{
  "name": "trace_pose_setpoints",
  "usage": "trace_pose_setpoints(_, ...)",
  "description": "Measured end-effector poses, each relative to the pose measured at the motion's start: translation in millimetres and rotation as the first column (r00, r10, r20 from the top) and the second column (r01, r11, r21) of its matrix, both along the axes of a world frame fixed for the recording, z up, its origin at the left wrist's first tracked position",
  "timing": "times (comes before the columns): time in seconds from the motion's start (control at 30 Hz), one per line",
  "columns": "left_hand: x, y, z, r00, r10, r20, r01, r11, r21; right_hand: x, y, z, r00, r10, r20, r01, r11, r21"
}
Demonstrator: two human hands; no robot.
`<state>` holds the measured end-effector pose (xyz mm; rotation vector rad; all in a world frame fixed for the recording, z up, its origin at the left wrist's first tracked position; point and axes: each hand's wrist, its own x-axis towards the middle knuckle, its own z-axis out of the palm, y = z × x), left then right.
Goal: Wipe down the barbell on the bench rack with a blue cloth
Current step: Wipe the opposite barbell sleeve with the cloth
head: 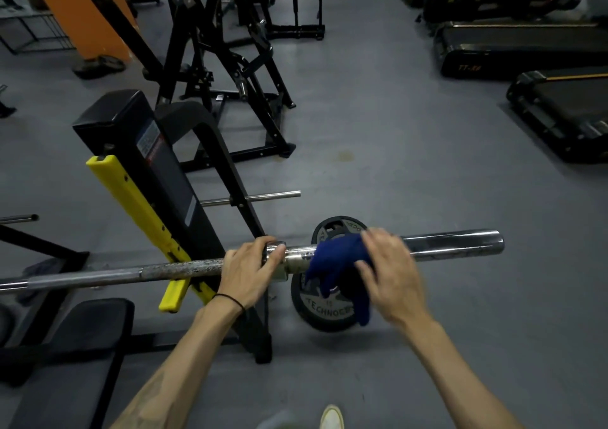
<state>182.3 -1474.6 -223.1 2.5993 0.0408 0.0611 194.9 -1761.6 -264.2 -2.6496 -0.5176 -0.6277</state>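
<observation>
Steel barbell (184,269) lies across the bench rack (154,178), resting on a yellow plastic hook (138,211). Shaft knurled and dull; sleeve beyond the collar smooth, shiny chrome, its end free over open grey floor (427,165). Left hand (246,272) grips the bar at the collar, fingers curled over it. Right hand (391,274) holds a soft blue cloth (332,264) bunched on the sleeve, fingers bent over it. Black weight plates (322,303) stand below the sleeve. Padded bench (65,356) at lower left. Treadmills (526,43) well apart.
</observation>
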Motion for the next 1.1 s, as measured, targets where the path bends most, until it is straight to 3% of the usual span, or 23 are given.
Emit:
trace_pose_setpoints(0.07, -2.0, -2.5, -1.6, 1.0, -0.008, 0.012, 0.007, 1.0, 0.023, -1.9, -12.5, -3.2, 0.977, -0.212, -0.011, 0.212, 0.969, 0.125)
trace_pose_setpoints(0.13, -1.3, -0.6, -1.6, 1.0, -0.016, 0.015, 0.015, 0.999, 0.029, -4.5, 22.7, -1.4, 0.922, -0.369, -0.117, 0.387, 0.863, 0.325)
trace_pose_setpoints(0.2, -0.9, 1.8, -1.8, 0.999, -0.019, 0.028, 0.018, 1.0, 0.024, -10.0, 65.8, 9.0, 0.925, -0.328, -0.19, 0.379, 0.826, 0.418)
trace_pose_setpoints(0.27, -1.8, 4.9, -3.3, 0.999, -0.03, 0.045, 0.029, 0.999, 0.02, -20.7, 73.2, 7.4, 0.978, -0.141, -0.156, 0.181, 0.942, 0.283)
trace_pose_setpoints(0.33, -2.5, 4.4, -4.0, 0.995, -0.054, 0.082, 0.054, 0.999, 0.002, -17.2, 36.6, 3.8, 0.998, -0.033, -0.061, 0.038, 0.995, 0.095)
trace_pose_setpoints(0.4, -1.9, 4.0, -4.7, 0.991, -0.068, 0.119, 0.07, 0.997, -0.014, -7.3, -0.8, 3.4, 0.993, -0.117, -0.025, 0.118, 0.99, 0.079)
trace_pose_setpoints(0.5, -3.7, 7.7, -8.5, 0.981, -0.102, 0.167, 0.107, 0.994, -0.019, -8.7, 25.7, 8.5, 0.922, -0.352, -0.159, 0.385, 0.875, 0.292)
trace_pose_setpoints(0.53, -5.0, 9.2, -10.6, 0.975, -0.12, 0.189, 0.129, 0.991, -0.04, -13.8, 49.0, 10.3, 0.912, -0.356, -0.203, 0.406, 0.85, 0.336)
trace_pose_setpoints(0.6, -8.4, 12.2, -15.6, 0.955, -0.159, 0.25, 0.181, 0.981, -0.071, -28.6, 72.5, 6.6, 0.971, -0.169, -0.168, 0.212, 0.935, 0.284)
trace_pose_setpoints(0.67, -9.5, 13.8, -19.8, 0.929, -0.206, 0.307, 0.233, 0.971, -0.056, -27.9, 46.1, 2.0, 0.997, -0.001, -0.076, 0.009, 0.995, 0.099)
trace_pose_setpoints(0.73, -7.8, 14.4, -19.2, 0.916, -0.23, 0.328, 0.251, 0.968, -0.023, -16.6, 7.8, 1.3, 0.995, -0.088, -0.049, 0.092, 0.993, 0.075)
trace_pose_setpoints(0.83, -9.7, 13.3, -15.0, 0.931, -0.231, 0.284, 0.232, 0.972, 0.032, -11.7, 18.7, 4.4, 0.928, -0.336, -0.162, 0.369, 0.891, 0.266)
trace_pose_setpoints(0.9, -12.2, 6.3, -9.8, 0.94, -0.244, 0.238, 0.227, 0.969, 0.099, -20.1, 56.6, 5.7, 0.953, -0.256, -0.162, 0.29, 0.926, 0.243)
trace_pose_setpoints(1.0, -15.0, -14.1, -0.3, 0.933, -0.293, 0.207, 0.242, 0.94, 0.241, -23.3, 49.4, 3.5, 0.998, 0.022, -0.061, -0.02, 0.999, 0.025)
trace_pose_setpoints(1.03, -14.1, -21.1, 3.7, 0.927, -0.311, 0.211, 0.251, 0.93, 0.27, -18.3, 32.8, 3.9, 0.999, 0.04, -0.029, -0.041, 0.999, -0.034)
trace_pose_setpoints(1.1, -8.6, -33.4, 13.5, 0.923, -0.331, 0.195, 0.271, 0.921, 0.28, -7.9, 0.9, 2.4, 0.998, -0.067, 0.004, 0.067, 0.997, -0.048)
